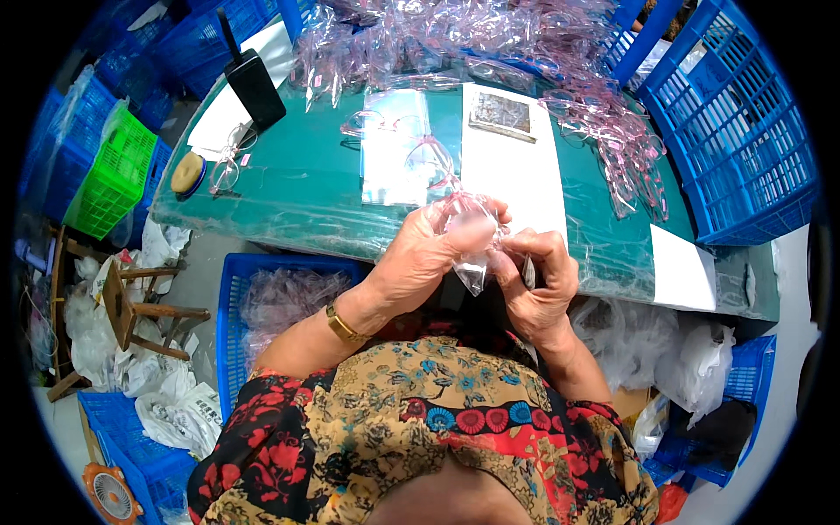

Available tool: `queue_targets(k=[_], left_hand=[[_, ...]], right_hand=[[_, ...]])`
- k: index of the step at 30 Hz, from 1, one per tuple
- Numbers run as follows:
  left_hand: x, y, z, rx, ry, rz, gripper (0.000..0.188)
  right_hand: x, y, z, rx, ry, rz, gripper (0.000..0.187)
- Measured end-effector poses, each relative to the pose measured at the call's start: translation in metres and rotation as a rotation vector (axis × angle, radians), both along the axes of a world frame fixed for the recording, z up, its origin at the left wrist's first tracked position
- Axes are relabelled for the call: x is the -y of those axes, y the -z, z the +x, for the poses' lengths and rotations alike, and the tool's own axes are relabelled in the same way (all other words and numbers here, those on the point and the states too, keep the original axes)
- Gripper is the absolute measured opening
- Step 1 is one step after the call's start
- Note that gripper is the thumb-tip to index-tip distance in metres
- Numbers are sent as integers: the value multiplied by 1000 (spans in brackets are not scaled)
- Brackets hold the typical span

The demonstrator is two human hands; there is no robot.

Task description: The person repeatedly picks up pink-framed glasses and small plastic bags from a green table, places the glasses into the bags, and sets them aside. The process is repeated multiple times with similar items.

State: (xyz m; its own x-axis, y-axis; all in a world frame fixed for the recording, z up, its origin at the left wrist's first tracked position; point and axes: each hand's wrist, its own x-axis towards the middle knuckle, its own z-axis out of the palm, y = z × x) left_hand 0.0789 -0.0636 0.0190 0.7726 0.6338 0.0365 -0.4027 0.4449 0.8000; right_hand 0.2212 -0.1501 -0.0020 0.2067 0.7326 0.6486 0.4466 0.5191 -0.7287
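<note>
Near the front edge of the green table, both hands meet around a pair of pink-framed eyeglasses in clear plastic. My left hand is closed round its left side, thumb across the top. From the right, my right hand pinches it with thumb and forefinger. A thin, shiny piece shows between my right fingers; what it is I cannot make out. Just beyond the hands, more pink eyeglasses lie over a pale blue-white sheet. Whether their nearest part joins what I hold is unclear.
Bagged pink eyeglasses are heaped at the back, and more lie at right. A dark block rests on white paper. A black handheld radio stands far left. Blue crates flank the table; a wooden stool is left.
</note>
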Motion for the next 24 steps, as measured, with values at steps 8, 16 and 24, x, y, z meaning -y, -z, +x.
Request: queue_targets(k=[8,16,24], left_hand=[[-1,9,-1,52,0,9,35],[-37,10,-7,284,-380,-145,21],[-41,-1,-13,446,-149,-334,17]], right_hand=[[3,2,-4,-100,-151,-38,23],[8,-1,-16,-80,-315,-16,13],[3,12,-17,36,-380,-49,28]])
